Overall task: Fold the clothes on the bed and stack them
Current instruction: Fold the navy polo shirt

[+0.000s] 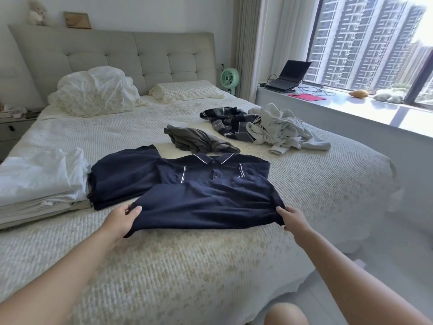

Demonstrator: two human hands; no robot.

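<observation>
Left hand (121,219) and right hand (291,219) pinch navy polo (206,202) hem — on bed (187,266).

Head camera looks forward and down, close over the bed (210,266).

A wide bed (210,266) with a pale knitted cover stands against a white wall, with a grey padded headboard (131,55) behind two pillows (93,92). On the right, a large window (370,43) shows tall apartment blocks, and bright daylight falls on its broad sill (351,109), where a laptop (289,75) sits on a stand. A green fan (229,79) stands beside the curtain (248,43), and a grey nightstand (14,132) is at the left
</observation>
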